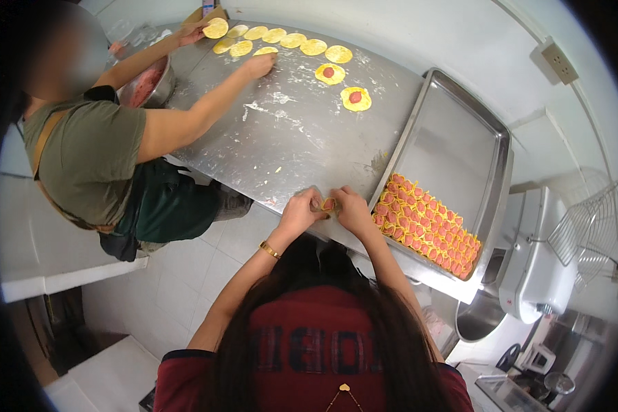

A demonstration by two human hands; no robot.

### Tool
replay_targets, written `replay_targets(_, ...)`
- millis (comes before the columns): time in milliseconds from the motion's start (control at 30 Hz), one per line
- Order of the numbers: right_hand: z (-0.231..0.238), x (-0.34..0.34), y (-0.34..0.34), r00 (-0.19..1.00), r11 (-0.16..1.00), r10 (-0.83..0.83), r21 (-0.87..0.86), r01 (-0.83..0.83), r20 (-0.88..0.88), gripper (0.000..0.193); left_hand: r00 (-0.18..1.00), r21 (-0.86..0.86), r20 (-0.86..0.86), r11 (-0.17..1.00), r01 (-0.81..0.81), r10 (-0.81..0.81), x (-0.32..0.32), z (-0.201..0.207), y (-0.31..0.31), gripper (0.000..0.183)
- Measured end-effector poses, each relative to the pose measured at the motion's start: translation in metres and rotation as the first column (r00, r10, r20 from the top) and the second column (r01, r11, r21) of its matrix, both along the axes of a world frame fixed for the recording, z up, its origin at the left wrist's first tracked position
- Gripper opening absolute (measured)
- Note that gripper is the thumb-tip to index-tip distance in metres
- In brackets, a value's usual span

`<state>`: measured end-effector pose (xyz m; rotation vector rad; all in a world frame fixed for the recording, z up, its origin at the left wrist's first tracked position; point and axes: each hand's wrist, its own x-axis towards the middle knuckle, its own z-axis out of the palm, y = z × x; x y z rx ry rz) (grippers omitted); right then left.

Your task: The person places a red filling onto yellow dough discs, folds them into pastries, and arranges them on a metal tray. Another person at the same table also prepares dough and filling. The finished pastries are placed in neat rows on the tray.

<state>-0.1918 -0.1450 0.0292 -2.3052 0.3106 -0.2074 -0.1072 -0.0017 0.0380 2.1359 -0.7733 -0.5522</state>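
Observation:
Between my two hands, at the near edge of the steel table, is a small open-topped dumpling (329, 204) with a yellow wrapper and pink filling. My left hand (300, 211) pinches it from one side, and the fingers of my right hand (351, 208) close on it from the other. Two flat round wrappers lie farther off, each with a lump of pink filling: one wrapper (356, 99) and another wrapper (329, 73) beyond it. To the right, a metal tray (453, 117) holds many finished dumplings (426, 223) packed in its near end.
A co-worker (89, 151) at the left lays out yellow wrappers (293, 40) in rows along the far side of the floured steel table (275, 151). A metal bowl (159, 86) of pink filling stands beside them. A white machine (539, 254) with a wire guard is at the right.

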Motion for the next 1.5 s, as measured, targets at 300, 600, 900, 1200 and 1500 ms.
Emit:
replay_targets(300, 0.009, 0.005, 0.017, 0.978, 0.979, -0.197, 0.040, 0.200, -0.061, 0.022, 0.968, -0.094, -0.079, 0.968, 0.232, -0.239, 0.023, -0.014, -0.009, 0.025)
replay_targets(600, 0.007, -0.001, 0.036, 0.919, 0.917, -0.393, -0.079, 0.390, -0.028, 0.029, 0.911, -0.157, -0.131, 0.915, 0.372, -0.392, 0.036, -0.025, -0.013, 0.026)
replay_targets(900, 0.010, 0.005, 0.054, 0.810, 0.807, -0.586, -0.112, 0.580, -0.023, 0.031, 0.863, -0.327, -0.047, 0.824, 0.463, -0.503, 0.051, -0.025, -0.014, 0.029)
replay_targets(1200, -0.003, 0.007, 0.050, 0.778, 0.769, -0.621, -0.119, 0.628, 0.094, 0.031, 0.840, -0.405, -0.028, 0.774, 0.487, -0.543, 0.054, -0.036, -0.026, 0.028)
replay_targets(1500, 0.010, 0.005, 0.051, 0.899, 0.883, -0.429, -0.250, 0.396, -0.089, 0.039, 0.875, -0.308, -0.138, 0.860, 0.406, -0.463, 0.085, -0.038, -0.026, 0.024)
